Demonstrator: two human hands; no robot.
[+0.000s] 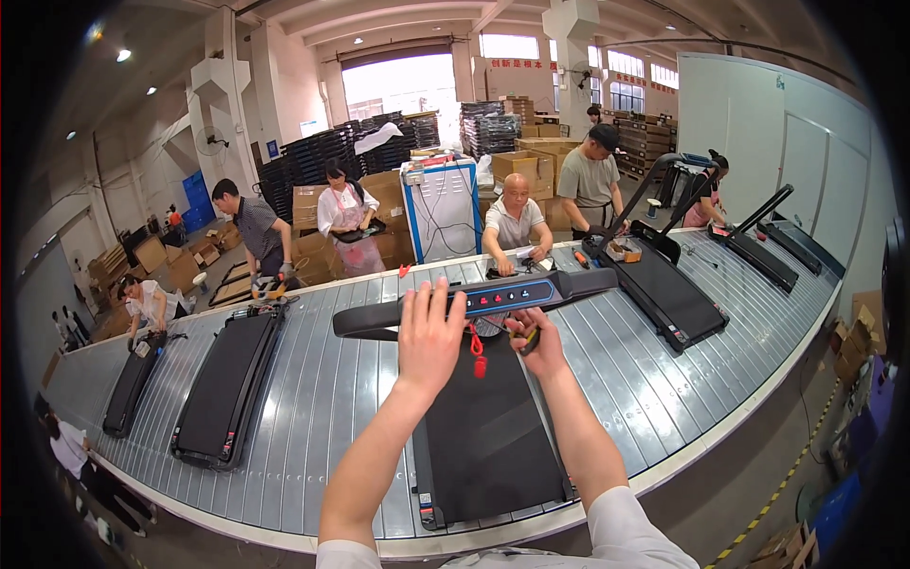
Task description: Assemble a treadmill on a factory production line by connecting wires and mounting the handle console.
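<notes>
A black treadmill [493, 427] lies in front of me on a slatted grey conveyor [332, 398]. Its console bar [474, 299] stands raised across the belt, black with a blue panel. My left hand [428, 332] rests flat on the bar, fingers spread. My right hand [536, 341] is closed around a small tool with a yellow-and-black handle, just under the bar. A red cord with a clip [478, 351] hangs between my hands.
More treadmills lie along the conveyor: two at left [227, 389], one at right [659, 284], another farther right [758, 251]. Several people work on the far side. A white-and-blue cabinet [441, 209] and stacked cartons stand behind them. A yellow-striped floor line runs at lower right.
</notes>
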